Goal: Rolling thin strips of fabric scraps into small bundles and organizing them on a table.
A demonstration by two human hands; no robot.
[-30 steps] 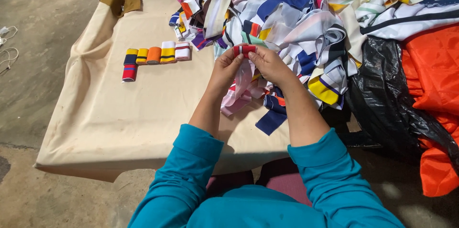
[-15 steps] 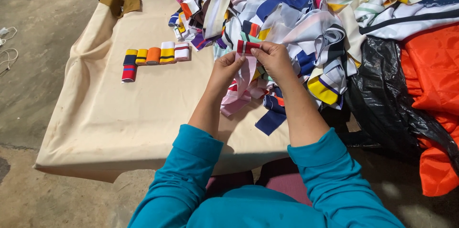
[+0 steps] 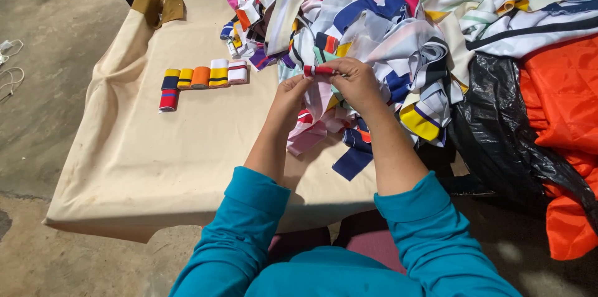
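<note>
Your left hand (image 3: 291, 94) and right hand (image 3: 354, 82) meet just above the middle of the frame, both with fingers pinched shut on a small red roll of fabric strip (image 3: 319, 71), held level between them. A pale pink and white tail of the same strip (image 3: 317, 119) hangs down below your hands toward the counter (image 3: 156, 154), which is covered in a tan cloth. Directly behind your hands, filling the upper middle and upper right, lies a big heap of striped fabric strips (image 3: 386, 17) in white, blue, yellow and pink. At the left centre, well apart from your hands, a short row of finished rolls (image 3: 202, 77) sits on the cloth, with one red and blue roll (image 3: 168, 99) just below its left end. At the right edge, a black plastic bag (image 3: 498, 122) touches an orange fabric (image 3: 560, 116).
</note>
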